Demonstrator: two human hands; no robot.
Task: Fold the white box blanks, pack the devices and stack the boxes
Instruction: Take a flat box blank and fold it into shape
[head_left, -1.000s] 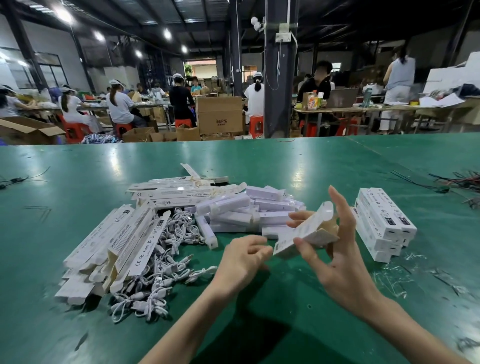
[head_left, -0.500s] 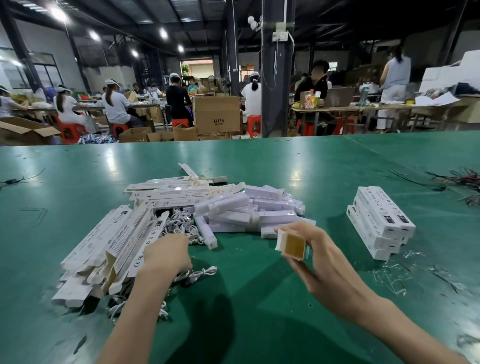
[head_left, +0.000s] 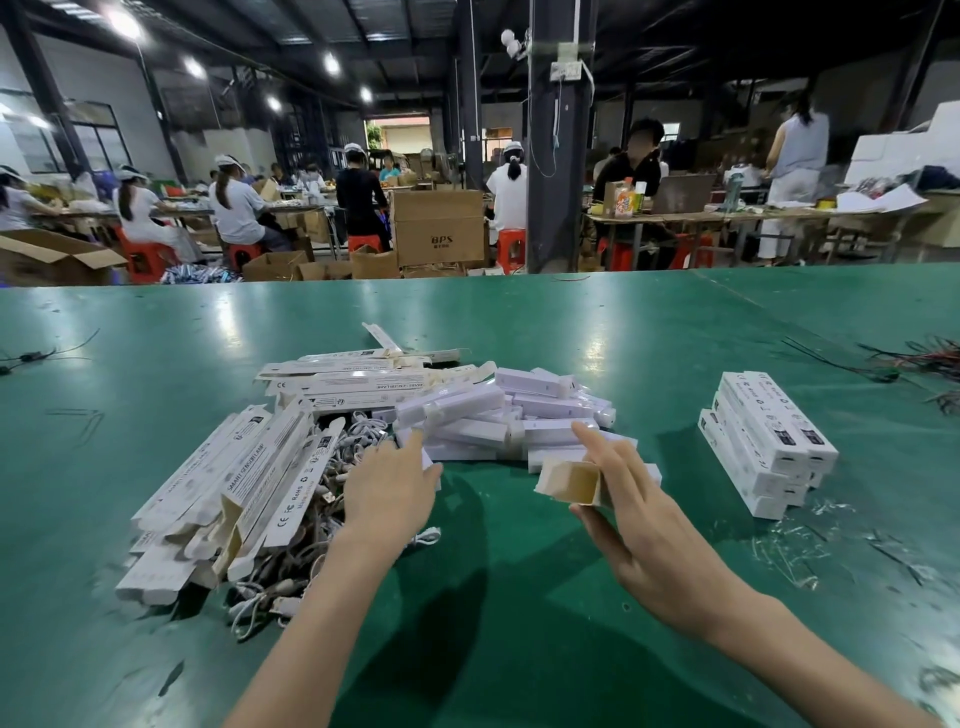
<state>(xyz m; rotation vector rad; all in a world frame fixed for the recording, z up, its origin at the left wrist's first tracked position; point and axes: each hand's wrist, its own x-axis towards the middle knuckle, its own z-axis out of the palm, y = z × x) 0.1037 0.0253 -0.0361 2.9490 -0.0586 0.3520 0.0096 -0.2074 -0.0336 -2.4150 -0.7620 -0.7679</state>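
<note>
My right hand (head_left: 639, 514) grips a folded white box (head_left: 569, 480) with its open brown end turned toward me. My left hand (head_left: 387, 493) reaches with fingers extended to the near edge of the pile of white devices (head_left: 498, 415), its fingertips on or just above a device; whether it holds one is hidden. Flat white box blanks (head_left: 234, 478) lie fanned out on the left, with more blanks (head_left: 353, 376) behind. White cables (head_left: 291, 577) lie tangled under and beside them. A stack of packed boxes (head_left: 763, 441) stands on the right.
The green table (head_left: 519, 623) spreads wide around me. Clear plastic scraps (head_left: 800, 545) lie near the stack. Dark and red wires (head_left: 914, 358) lie at the far right. Beyond the table are a pillar, cardboard cartons and seated workers.
My left hand moved from the cable pile rightward and forward to the devices. My right hand turned the box so its open end faces me and lifted it slightly.
</note>
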